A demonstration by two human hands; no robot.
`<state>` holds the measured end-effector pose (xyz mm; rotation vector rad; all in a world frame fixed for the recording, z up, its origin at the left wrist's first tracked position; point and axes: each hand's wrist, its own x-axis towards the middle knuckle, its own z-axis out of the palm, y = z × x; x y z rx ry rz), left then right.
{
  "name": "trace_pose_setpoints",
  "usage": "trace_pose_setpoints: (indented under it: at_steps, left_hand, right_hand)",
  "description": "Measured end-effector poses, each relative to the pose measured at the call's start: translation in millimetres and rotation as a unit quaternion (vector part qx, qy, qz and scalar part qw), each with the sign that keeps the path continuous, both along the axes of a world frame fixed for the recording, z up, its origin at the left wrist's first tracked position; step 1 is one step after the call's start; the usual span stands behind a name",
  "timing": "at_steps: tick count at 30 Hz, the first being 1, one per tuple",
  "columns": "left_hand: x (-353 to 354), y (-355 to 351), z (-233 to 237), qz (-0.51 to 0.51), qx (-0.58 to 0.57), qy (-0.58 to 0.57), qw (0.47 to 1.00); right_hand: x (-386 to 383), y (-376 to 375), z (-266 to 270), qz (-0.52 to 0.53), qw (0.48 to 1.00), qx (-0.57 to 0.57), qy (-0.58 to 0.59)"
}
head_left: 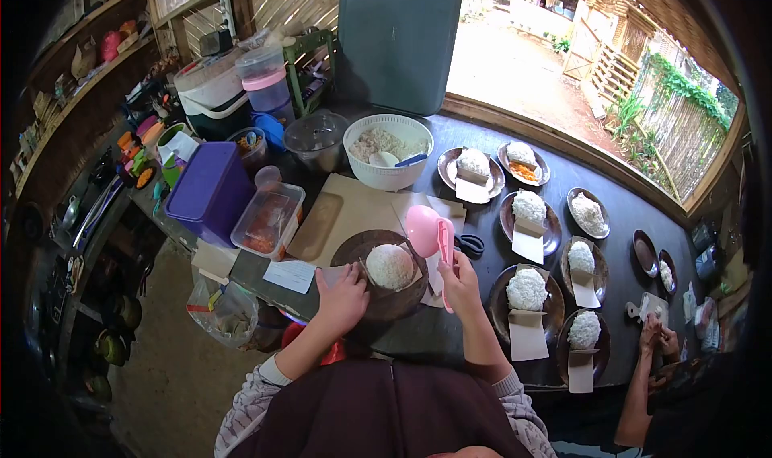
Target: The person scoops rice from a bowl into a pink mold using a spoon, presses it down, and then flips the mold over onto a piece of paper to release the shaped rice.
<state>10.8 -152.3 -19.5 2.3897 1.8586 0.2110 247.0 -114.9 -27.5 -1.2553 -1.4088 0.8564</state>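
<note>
In front of me a brown plate (354, 253) bears a rounded mound of white rice (391, 266) on a sheet of brown paper. My left hand (342, 299) rests at the plate's left edge beside the rice, fingers extended over a flap of paper. My right hand (461, 286) is closed around the handle of a pink ladle (422, 229). The ladle's bowl is raised above the plate's far right side, apart from the rice. Black-handled scissors (469, 246) lie just beyond my right hand.
A white basin of rice (378, 178) with a blue-handled scoop stands behind. Several rice plates (555, 317) with paper fill the right side. A plastic tub (269, 225) and purple container (211, 188) stand left. Another person's hands (655, 337) work at far right.
</note>
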Motion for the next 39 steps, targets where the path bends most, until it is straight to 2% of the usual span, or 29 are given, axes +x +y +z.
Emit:
trace_pose_setpoints:
  at_steps: [4, 6, 25, 26, 27, 28, 30, 35, 39]
  left_hand:
    - [5, 2, 2, -0.001, -0.005, 0.009, 1.000]
    - [6, 3, 2, -0.003, -0.014, 0.017, 1.000]
    - [16, 14, -4, -0.011, 0.000, -0.038, 0.999]
    - [16, 14, -7, -0.009, 0.009, -0.049, 0.999]
    - [16, 13, -5, -0.005, 0.008, -0.048, 0.999]
    - [15, 12, -1, -0.013, -0.001, -0.044, 0.999]
    - [13, 13, 2, -0.014, -0.012, -0.039, 0.999]
    - [8, 15, 4, -0.029, -0.037, -0.090, 0.995]
    - [5, 14, 0, -0.030, -0.026, -0.086, 0.996]
  right_hand:
    - [-5, -2, 1, -0.034, 0.999, 0.003, -0.041]
    - [-9, -9, 16, 0.005, 0.995, -0.088, 0.054]
    - [-9, -6, 5, 0.017, 0.990, -0.118, 0.077]
    - [-8, -1, -5, 0.002, 0.996, -0.062, 0.069]
    - [-10, -1, -2, -0.010, 0.998, -0.006, 0.060]
    - [-9, -3, 3, -0.006, 0.998, -0.008, 0.061]
    - [-3, -9, 21, 0.022, 0.991, -0.098, 0.094]
    - [15, -10, 35, 0.064, 0.988, -0.115, 0.081]
    - [22, -14, 50, 0.042, 0.989, -0.115, 0.085]
